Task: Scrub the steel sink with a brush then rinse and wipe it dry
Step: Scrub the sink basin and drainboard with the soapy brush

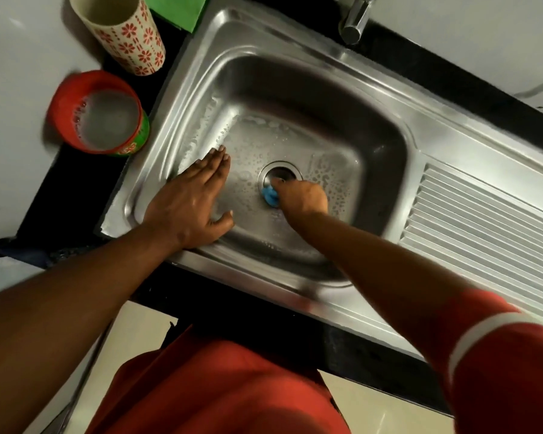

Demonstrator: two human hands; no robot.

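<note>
We see the left hand [192, 198] spread flat, fingers straight and together, palm resting on the near-left rim and inner wall of the steel sink [295, 42]. The right hand [304, 196] reaches down into the basin, its fingers curled round a small blue brush [269, 195] pressed to the wet, soapy floor just beside the drain [279, 173]. The two hands lie near each other, not touching.

Your left hand [190, 195] blocks the sink's [201, 48] left wall, right hand [304, 197] crowds the drain [279, 172], back of basin open, tap [356, 18] overhanging the far rim, drainboard [483, 220] free
</note>
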